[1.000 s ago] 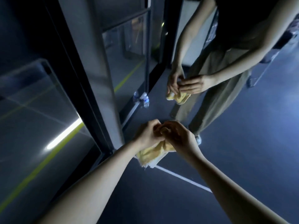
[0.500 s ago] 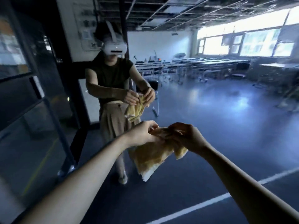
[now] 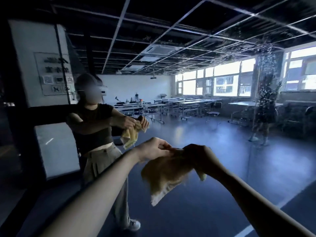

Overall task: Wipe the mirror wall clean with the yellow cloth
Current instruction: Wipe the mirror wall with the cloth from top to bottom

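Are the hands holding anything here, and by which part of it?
Yes: the crumpled yellow fabric cloth. The left hand and the right hand both grip its bunched upper edge, close together; the rest hangs loose below them.

desks [image 3: 184, 103] in rows, mid-room | windows [image 3: 225, 82] bright, right | ceiling grid [image 3: 171, 23] dark | sign [image 3: 54, 74] on white pillar [image 3: 30, 40]

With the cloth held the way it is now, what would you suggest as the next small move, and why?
Probably bunch the yellow cloth into the right hand and press it to the mirror wall at the speckled patch on the right. Right now the left hand and the right hand both pinch the cloth's top edge, so it hangs loose, apparently off the glass.
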